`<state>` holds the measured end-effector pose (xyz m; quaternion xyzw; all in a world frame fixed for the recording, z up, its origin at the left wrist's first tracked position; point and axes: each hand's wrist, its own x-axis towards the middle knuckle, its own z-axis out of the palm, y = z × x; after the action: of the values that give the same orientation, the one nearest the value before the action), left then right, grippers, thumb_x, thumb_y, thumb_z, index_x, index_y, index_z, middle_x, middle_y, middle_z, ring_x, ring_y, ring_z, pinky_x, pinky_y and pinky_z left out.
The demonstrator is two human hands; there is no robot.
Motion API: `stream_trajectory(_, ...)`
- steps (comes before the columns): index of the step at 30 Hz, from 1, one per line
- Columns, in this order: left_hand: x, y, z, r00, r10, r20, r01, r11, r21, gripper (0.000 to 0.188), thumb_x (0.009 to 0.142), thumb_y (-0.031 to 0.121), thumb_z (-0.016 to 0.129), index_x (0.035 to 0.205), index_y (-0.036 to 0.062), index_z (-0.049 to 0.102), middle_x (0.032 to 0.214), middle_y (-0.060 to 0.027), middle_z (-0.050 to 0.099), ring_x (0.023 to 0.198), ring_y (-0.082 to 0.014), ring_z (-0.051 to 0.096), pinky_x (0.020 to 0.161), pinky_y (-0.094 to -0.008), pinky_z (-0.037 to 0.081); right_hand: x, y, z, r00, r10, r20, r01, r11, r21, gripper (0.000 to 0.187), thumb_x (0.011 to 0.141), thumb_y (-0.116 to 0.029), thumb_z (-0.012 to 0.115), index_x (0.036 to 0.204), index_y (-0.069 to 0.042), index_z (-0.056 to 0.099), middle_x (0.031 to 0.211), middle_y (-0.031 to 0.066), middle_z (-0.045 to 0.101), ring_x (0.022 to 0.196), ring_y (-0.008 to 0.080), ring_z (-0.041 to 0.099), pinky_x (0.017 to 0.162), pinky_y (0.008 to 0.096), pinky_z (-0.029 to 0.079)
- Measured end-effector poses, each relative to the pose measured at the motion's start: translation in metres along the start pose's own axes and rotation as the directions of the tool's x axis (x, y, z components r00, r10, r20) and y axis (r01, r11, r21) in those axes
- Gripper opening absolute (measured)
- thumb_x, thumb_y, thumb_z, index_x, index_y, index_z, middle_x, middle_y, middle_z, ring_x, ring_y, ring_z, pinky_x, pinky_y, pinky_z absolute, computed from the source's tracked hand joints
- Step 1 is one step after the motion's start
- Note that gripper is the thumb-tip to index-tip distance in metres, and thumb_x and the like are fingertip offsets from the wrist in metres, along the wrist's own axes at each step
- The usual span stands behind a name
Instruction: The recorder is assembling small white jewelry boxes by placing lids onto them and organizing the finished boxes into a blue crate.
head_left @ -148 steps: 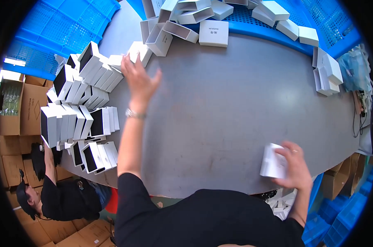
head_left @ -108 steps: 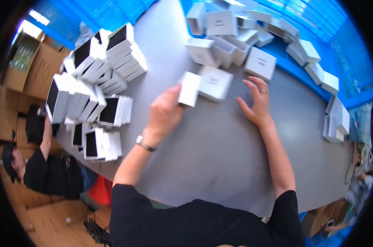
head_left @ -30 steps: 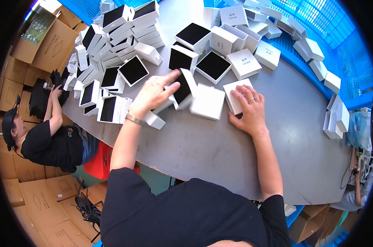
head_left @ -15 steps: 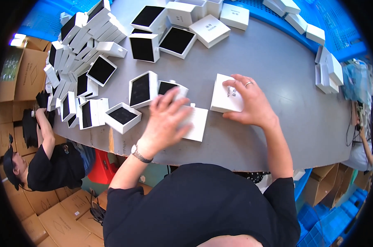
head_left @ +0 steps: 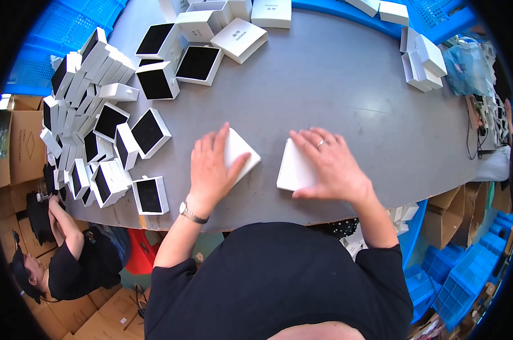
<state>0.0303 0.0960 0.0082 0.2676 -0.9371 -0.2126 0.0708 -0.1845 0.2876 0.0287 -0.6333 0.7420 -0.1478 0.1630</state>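
Our left hand (head_left: 210,165), fingers loosely spread, covers one white box (head_left: 239,150) from 9 o'clock; we cannot tell if it grips. At 3 o'clock, our right hand (head_left: 334,170) spans a second box (head_left: 294,170), thumb opposing fingers, which should steady it.
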Motion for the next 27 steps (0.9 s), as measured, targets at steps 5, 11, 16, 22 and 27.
stream_trajectory(5,0.010,-0.005,-0.002,0.973,-0.232,-0.011,0.231,0.971,-0.057,0.086,0.083,0.048,0.079,0.153,0.0144,0.043,0.145,-0.0236,0.041,0.133,-0.0425,0.042,0.112,-0.0531,0.037,-0.025,-0.030,0.004,1.000,0.000,-0.007,-0.001,0.997,-0.080,0.102,0.062,-0.039,0.089,0.151,-0.013,0.045,0.156,0.0147,0.037,0.138,0.0404,0.041,0.111,0.0510,0.036)
stream_trajectory(11,-0.008,-0.008,-0.030,0.918,0.216,0.332,-0.233,0.973,0.009,0.124,0.053,0.042,0.096,0.158,0.0170,0.035,0.157,-0.0192,0.028,0.143,-0.0422,0.029,0.118,-0.0513,0.033,-0.019,0.009,-0.034,0.975,0.030,0.221,-0.112,0.923,0.368,0.072,0.080,-0.044,0.078,0.138,-0.005,0.057,0.124,0.0225,0.068,0.109,0.0409,0.066,0.098,0.0464,0.052)
stream_trajectory(16,0.001,-0.022,-0.014,0.937,0.309,0.163,-0.311,0.950,-0.018,0.112,0.056,0.032,0.095,0.153,0.0142,0.043,0.155,-0.0177,0.034,0.141,-0.0419,0.034,0.112,-0.0500,0.041,0.016,0.072,-0.030,0.876,0.479,-0.063,-0.365,0.741,0.564,0.073,0.084,-0.054,0.073,0.139,-0.009,0.057,0.125,0.0193,0.068,0.115,0.0379,0.064,0.095,0.0454,0.051)
stream_trajectory(22,0.051,-0.022,-0.048,0.971,0.023,0.238,0.046,0.959,-0.278,0.056,0.091,0.054,0.068,0.120,0.0054,0.069,0.100,-0.0180,0.073,0.086,-0.0291,0.071,0.090,-0.0391,0.055,0.022,0.008,0.002,0.980,0.112,-0.164,-0.134,0.982,-0.130,0.074,0.074,-0.032,0.081,0.143,-0.024,0.057,0.159,0.0142,0.037,0.144,0.0376,0.037,0.114,0.0528,0.036)
stream_trajectory(27,0.091,-0.060,-0.048,0.950,-0.201,0.239,0.304,0.766,-0.566,0.047,0.100,0.048,0.062,0.109,0.0029,0.072,0.079,-0.0063,0.066,0.072,-0.0160,0.063,0.063,-0.0309,0.054,0.017,0.021,0.006,0.982,-0.130,-0.136,0.112,0.985,-0.133,0.084,0.068,-0.031,0.084,0.146,-0.028,0.052,0.158,0.0138,0.038,0.145,0.0377,0.035,0.115,0.0530,0.033)
